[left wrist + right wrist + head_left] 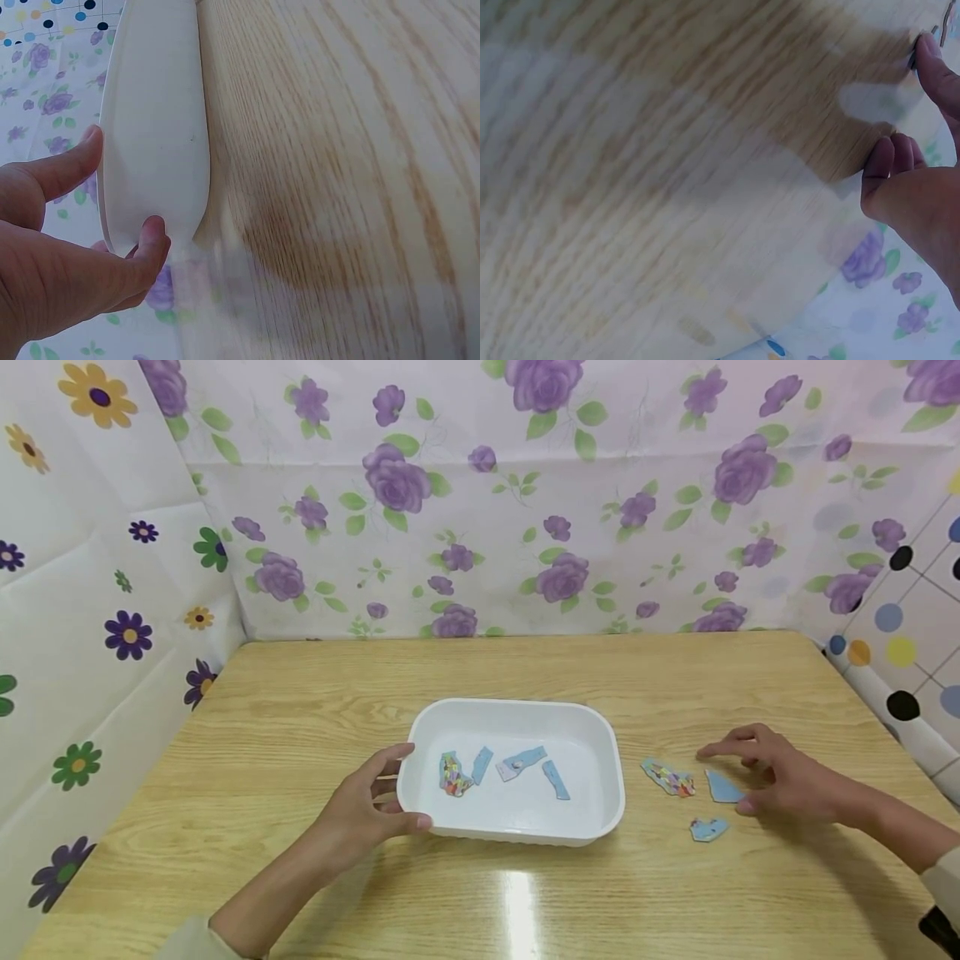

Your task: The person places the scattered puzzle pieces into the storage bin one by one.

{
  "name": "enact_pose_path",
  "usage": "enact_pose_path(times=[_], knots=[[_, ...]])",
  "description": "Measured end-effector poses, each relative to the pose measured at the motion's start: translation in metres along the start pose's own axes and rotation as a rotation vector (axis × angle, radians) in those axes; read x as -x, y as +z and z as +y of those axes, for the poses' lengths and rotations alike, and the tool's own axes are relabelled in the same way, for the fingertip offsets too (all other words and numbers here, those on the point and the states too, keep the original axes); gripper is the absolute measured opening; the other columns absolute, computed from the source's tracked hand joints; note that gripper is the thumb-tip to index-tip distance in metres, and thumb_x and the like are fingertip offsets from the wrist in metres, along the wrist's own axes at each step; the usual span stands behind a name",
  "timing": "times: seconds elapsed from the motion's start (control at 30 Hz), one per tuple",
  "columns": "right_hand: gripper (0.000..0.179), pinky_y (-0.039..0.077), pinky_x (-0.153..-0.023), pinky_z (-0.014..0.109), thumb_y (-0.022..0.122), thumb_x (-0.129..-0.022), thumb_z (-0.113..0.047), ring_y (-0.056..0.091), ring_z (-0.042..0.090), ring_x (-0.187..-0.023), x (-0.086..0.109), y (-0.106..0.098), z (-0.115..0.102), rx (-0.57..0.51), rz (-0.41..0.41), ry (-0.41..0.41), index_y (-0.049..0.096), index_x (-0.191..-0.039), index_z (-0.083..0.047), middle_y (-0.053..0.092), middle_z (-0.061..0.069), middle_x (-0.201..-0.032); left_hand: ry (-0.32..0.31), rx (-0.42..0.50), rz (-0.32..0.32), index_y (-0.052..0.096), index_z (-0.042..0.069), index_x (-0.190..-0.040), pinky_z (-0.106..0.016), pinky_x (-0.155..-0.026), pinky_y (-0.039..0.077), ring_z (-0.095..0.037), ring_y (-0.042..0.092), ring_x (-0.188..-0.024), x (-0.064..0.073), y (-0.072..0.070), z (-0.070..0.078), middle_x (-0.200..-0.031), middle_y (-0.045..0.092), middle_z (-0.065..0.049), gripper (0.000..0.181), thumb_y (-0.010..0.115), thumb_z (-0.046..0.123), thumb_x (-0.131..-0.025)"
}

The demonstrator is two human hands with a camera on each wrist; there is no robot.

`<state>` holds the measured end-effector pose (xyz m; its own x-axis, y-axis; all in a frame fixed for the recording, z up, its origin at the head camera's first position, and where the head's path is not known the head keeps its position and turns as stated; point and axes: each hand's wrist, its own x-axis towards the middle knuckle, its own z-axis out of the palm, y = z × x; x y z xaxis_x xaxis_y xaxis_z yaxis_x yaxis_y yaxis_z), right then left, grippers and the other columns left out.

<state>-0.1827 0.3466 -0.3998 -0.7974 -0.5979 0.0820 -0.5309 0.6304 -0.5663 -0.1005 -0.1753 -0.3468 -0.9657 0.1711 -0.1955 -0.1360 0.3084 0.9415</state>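
Observation:
In the head view my left hand (360, 810) holds the left end of a white plastic tub (517, 839), thumb at its front corner and fingers along its side. The left wrist view shows that thumb and fingers against the tub's outer wall (154, 112). My right hand (787, 777) spreads over a plain blue card piece (723, 787), with the thumb at its lower right edge and the other fingers apart from it. Close by lie a multicoloured patterned piece (670, 778) and a small blue piece with a printed edge (708, 830).
Inside the tub lie a colourful piece (453, 775) and several light blue pieces, one of them a narrow strip (557, 780). All stand on a wood-grain table (337, 693). Flowered sheeting (465, 510) hangs behind, with more sheeting at both sides.

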Motion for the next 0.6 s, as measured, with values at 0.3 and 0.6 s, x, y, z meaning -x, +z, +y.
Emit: enact_pose_path(times=[0.3,0.6], knots=[[0.053,0.040,-0.070,0.021,0.081,-0.075,-0.012,0.033,0.000,-0.104,-0.0008,-0.0002,0.0077,-0.002,0.005,-0.102,0.064,-0.125,-0.017,0.037,0.008,-0.125,-0.007,-0.004,0.004,0.032,0.014,-0.148,-0.034,-0.091,0.054,-0.034,0.054,-0.120,0.0004,-0.0004,0.0006,-0.140,0.042,-0.015,0.092,0.085,0.012,-0.072],[0.049,0.043,-0.074,0.021,0.082,-0.073,-0.016,0.030,-0.008,-0.110,0.0016,0.0014,0.0084,-0.011,0.026,-0.029,0.067,-0.120,-0.019,0.039,0.009,-0.128,-0.006,0.007,0.002,0.032,0.014,-0.148,-0.034,-0.091,0.054,-0.034,0.054,-0.120,0.0003,-0.0003,0.0003,-0.139,0.042,-0.016,0.092,0.084,0.010,-0.072]])
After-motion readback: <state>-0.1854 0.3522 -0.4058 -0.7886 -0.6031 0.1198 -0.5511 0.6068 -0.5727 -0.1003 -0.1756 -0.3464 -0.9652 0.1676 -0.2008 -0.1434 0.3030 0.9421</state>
